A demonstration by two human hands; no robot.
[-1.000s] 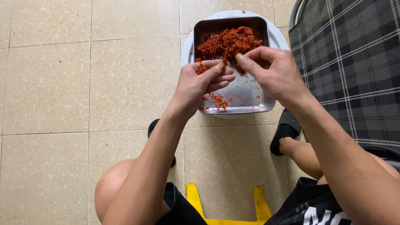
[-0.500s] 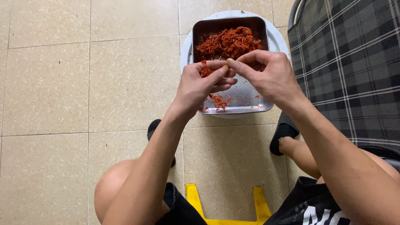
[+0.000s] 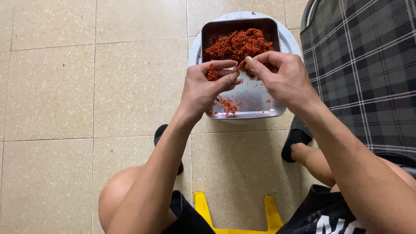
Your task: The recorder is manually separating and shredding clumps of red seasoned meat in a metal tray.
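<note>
**Picking through red shreds over a metal tray**

Pinching was being done by both hands above the tray. A small clump of red shreds [image 3: 212, 74] was held in the curled fingers of the left hand [image 3: 207, 89], and a strand was gripped between thumb and fingertips of the right hand [image 3: 281, 78], the two hands nearly touching. The step was judged to be sorting or pulling the shreds apart, piece by piece; for the next move, a light, careful pinch would be called for, so that the fine strands were not dropped on the floor.

One square metal tray [image 3: 255, 97] was counted, set on one round white stool or bucket lid [image 3: 289, 37]. One large heap of shreds [image 3: 237, 44] was seen at the tray's far end, and one small pile [image 3: 228, 105] at its near edge. Two black slippers [image 3: 295, 143] were counted on the tiled floor [image 3: 86, 86], one yellow stool [image 3: 236, 216] under the person, and one checked cloth [image 3: 364, 65] at the right.
</note>
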